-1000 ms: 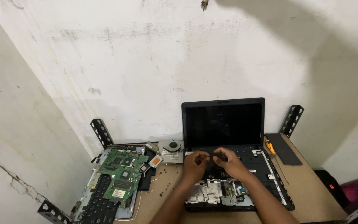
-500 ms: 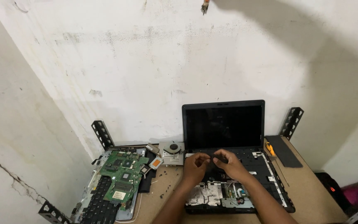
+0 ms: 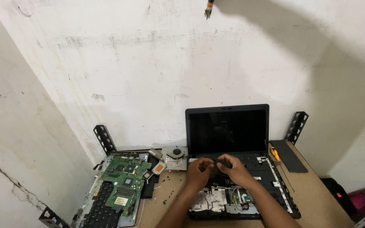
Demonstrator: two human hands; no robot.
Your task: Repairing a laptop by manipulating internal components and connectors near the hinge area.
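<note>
While both hands meet over the open laptop [image 3: 241, 185], left hand [image 3: 199, 172] and right hand [image 3: 233, 169] pinch a small black part [image 3: 223, 162] between fingertips.

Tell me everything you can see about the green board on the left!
The green circuit board is flat and roughly rectangular, dotted with dark chips, small silvery parts and a pale label near its lower end. It lies tilted on top of a black keyboard at the table's left side, beside a cooling fan. Neither hand touches it.
</note>
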